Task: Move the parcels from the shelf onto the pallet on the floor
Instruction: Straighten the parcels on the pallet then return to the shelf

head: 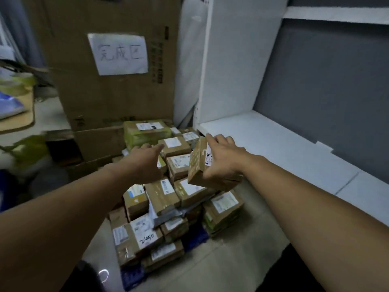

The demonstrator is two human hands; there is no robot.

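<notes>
**One parcel in the right hand, above the pile**

The right hand point(223, 163) grips a small brown cardboard parcel point(197, 162), which is tilted steeply. Its fingers point(212, 140) curl over the parcel's upper edge and the thumb presses against the lower side. A white label with dark print shows on the parcel's face, next to the palm. The parcel hangs over the right part of the parcel pile point(166, 199), close above the topmost boxes there. Whether it touches them cannot be told.

The left hand point(145, 163) is over the left part of the pile and holds nothing. It is palm down, with the fingers stretched out straight and loosely spread. Whether it rests on the boxes beneath it cannot be told.

The pile is made of many brown boxes with white labels, stacked several deep on a blue pallet point(195, 239). The pallet's corners show at the near edge of the pile, on the pale floor point(231, 262). One box on the near side of the pile has handwritten digits on its label.

A white shelf point(273, 144) stands just right of the pile. Behind the pile is a large cardboard box point(117, 98) with a paper sheet point(119, 53) of handwritten characters stuck to its front.
</notes>
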